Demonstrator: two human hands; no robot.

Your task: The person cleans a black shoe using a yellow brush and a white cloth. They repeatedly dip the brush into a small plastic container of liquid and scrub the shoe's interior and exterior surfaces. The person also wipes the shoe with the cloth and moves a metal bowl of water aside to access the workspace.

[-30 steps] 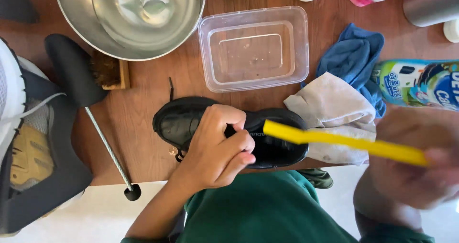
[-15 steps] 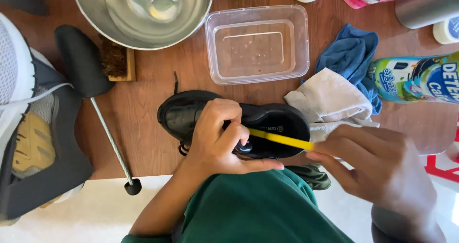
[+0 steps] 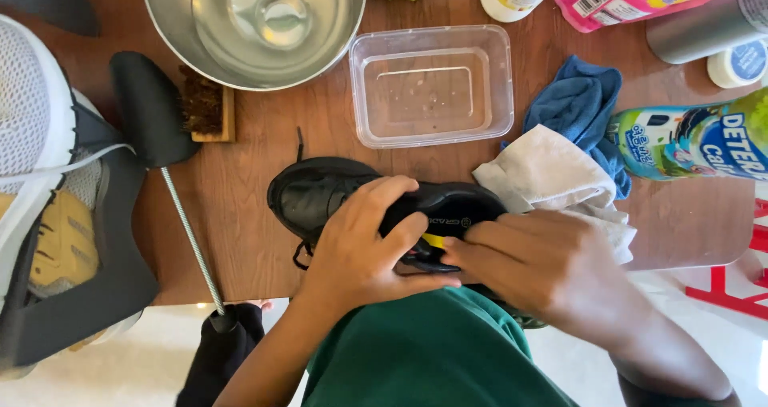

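Wooden tabletop (image 3: 256,207): left hand (image 3: 360,247) clamping black shoe (image 3: 320,195); right hand (image 3: 536,271) pinching yellow tool (image 3: 434,240), probably a brush, risking slipping.

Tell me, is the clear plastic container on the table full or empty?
Almost empty. The clear plastic container has no lid, and the wooden table shows through its bottom; only small specks or drops lie inside.

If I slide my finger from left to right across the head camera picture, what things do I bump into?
White sneaker → black shoe stretcher → wooden brush → left hand on the black shoe → right hand → white cloth → green detergent bottle.
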